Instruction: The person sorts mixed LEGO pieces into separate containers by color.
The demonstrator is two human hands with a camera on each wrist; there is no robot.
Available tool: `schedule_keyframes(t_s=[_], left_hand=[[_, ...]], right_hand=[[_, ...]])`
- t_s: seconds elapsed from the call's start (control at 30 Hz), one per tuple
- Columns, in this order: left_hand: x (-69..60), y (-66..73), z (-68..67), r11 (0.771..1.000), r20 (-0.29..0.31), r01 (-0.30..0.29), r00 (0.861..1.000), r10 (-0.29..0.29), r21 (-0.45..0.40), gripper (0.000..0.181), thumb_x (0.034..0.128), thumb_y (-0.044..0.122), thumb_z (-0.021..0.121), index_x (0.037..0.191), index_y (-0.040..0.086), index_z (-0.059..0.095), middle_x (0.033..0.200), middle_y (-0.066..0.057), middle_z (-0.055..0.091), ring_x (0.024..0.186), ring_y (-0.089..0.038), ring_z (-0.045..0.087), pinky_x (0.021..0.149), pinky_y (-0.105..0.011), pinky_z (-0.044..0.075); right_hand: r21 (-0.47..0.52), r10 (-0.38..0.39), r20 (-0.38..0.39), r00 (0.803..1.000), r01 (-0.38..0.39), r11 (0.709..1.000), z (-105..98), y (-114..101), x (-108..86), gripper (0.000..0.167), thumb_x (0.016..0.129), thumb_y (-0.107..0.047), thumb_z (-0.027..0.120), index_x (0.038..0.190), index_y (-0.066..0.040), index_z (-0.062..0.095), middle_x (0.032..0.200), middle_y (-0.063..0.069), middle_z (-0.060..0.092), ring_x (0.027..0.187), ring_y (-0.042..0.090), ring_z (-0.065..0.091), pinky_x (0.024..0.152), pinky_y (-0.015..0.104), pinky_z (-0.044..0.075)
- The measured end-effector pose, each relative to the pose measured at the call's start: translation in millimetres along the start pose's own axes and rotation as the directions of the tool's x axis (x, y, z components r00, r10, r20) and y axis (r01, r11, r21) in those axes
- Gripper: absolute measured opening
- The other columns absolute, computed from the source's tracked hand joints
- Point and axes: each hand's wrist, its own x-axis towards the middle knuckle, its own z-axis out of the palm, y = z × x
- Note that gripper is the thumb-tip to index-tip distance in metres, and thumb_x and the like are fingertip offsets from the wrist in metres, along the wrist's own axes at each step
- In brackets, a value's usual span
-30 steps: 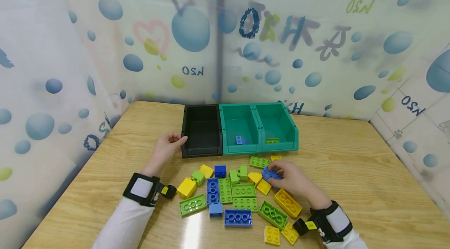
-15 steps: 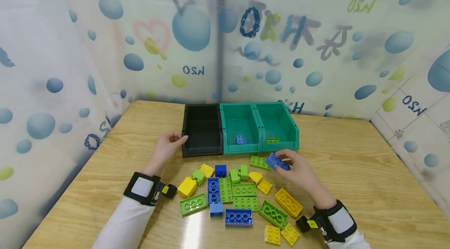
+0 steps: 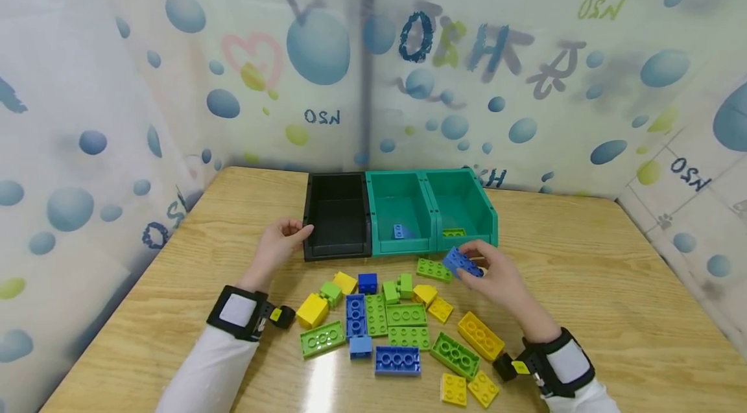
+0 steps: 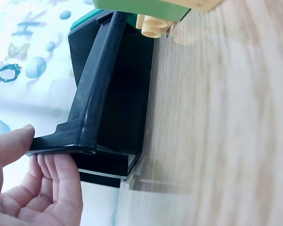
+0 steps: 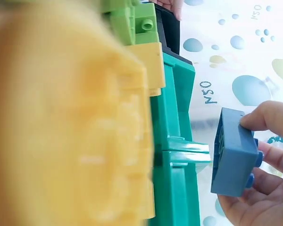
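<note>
My right hand [image 3: 498, 275] pinches a blue building brick [image 3: 460, 263] above the table, just in front of the right green bin. In the right wrist view the thumb lies on one side of that brick [image 5: 237, 153] and the fingers are at its studded side. At the left, my left hand [image 3: 275, 251] grips the side rim of the black bin [image 3: 337, 249]. The left wrist view shows the thumb over this rim and curled fingers [image 4: 61, 179] beneath it. No loose bricks show inside the black bin.
Two green bins adjoin the black one: the middle bin [image 3: 403, 246] holds a small blue brick [image 3: 399, 231], the right bin [image 3: 490, 225] a green brick [image 3: 454, 233]. Several green, yellow and blue bricks lie in front, including a yellow brick [image 3: 480, 336]. A patterned curtain [image 3: 373, 76] stands behind.
My right hand has lifted the blue brick off the pile and raised it towards the right green bin, tilting it. The left hand keeps its grip on the black bin.
</note>
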Motion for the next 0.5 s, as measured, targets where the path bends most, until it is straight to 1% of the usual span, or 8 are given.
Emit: schedule_keyframes(t_s=[0.07, 0.13, 0.2, 0.3, 0.43, 0.5], left_hand=[[-0.1, -0.3, -0.2, 1.0, 0.001, 0.004, 1.0, -0.004, -0.006, 0.028, 0.0945, 0.027, 0.058, 0.102, 0.001, 0.053, 0.09, -0.007, 0.05, 0.083, -0.018, 0.05, 0.081, -0.033, 0.053], [-0.5, -0.5, -0.2, 1.0, 0.0, 0.01, 1.0, -0.01, -0.013, 0.027, 0.0945, 0.027, 0.058, 0.102, 0.001, 0.052, 0.09, -0.007, 0.05, 0.083, -0.019, 0.049, 0.08, -0.032, 0.053], [-0.8, -0.9, 0.1, 1.0, 0.004, 0.014, 1.0, -0.014, -0.019, 0.027, 0.0943, 0.027, 0.059, 0.102, 0.002, 0.052, 0.09, -0.007, 0.049, 0.083, -0.019, 0.049, 0.079, -0.031, 0.053], [-0.3, -2.0, 1.2, 1.0, 0.004, 0.016, 1.0, -0.015, -0.027, 0.027, 0.094, 0.027, 0.059, 0.101, 0.002, 0.053, 0.089, -0.006, 0.049, 0.082, -0.019, 0.049, 0.078, -0.03, 0.053], [0.8, -2.2, 1.6, 0.999, 0.001, 0.016, 1.0, -0.016, -0.029, 0.026, 0.0944, 0.026, 0.059, 0.102, 0.002, 0.053, 0.089, -0.006, 0.049, 0.082, -0.018, 0.049, 0.078, -0.03, 0.053], [1.2, -1.8, 1.2, 1.0, 0.001, 0.015, 1.0, -0.015, -0.023, 0.026, 0.0945, 0.026, 0.058, 0.103, 0.002, 0.053, 0.09, -0.006, 0.049, 0.082, -0.018, 0.049, 0.078, -0.03, 0.053]], right_hand=[[0.0, -0.028, -0.001, 1.0, 0.028, 1.0, -2.3, -1.3, 7.8, 0.027, 0.08, 0.002, 0.07, 0.105, 0.0, 0.058, 0.104, 0.017, 0.063, 0.091, 0.028, 0.06, 0.077, 0.043, 0.055], [0.026, -0.051, -0.003, 0.999, 0.051, 0.998, -5.5, -4.0, 17.9, 0.027, 0.081, 0.002, 0.069, 0.106, 0.001, 0.058, 0.104, 0.018, 0.062, 0.092, 0.029, 0.059, 0.078, 0.044, 0.055], [0.039, -0.06, -0.009, 0.998, 0.06, 0.997, -9.1, -7.1, 28.5, 0.026, 0.082, 0.002, 0.068, 0.107, 0.002, 0.058, 0.106, 0.019, 0.062, 0.093, 0.03, 0.059, 0.079, 0.046, 0.055], [0.053, -0.057, -0.005, 0.998, 0.057, 0.997, -13.8, -12.8, 43.3, 0.027, 0.084, 0.0, 0.067, 0.109, 0.002, 0.058, 0.108, 0.021, 0.062, 0.096, 0.032, 0.059, 0.082, 0.049, 0.053], [0.011, -0.034, 0.016, 0.999, 0.034, 0.999, -16.5, -22.4, 61.6, 0.028, 0.085, -0.006, 0.067, 0.111, 0.0, 0.058, 0.111, 0.019, 0.062, 0.099, 0.031, 0.059, 0.084, 0.048, 0.053], [0.005, -0.019, 0.023, 1.0, 0.019, 1.0, -15.8, -26.7, 70.6, 0.029, 0.086, -0.007, 0.066, 0.113, -0.001, 0.057, 0.112, 0.018, 0.061, 0.102, 0.031, 0.058, 0.086, 0.048, 0.052]])
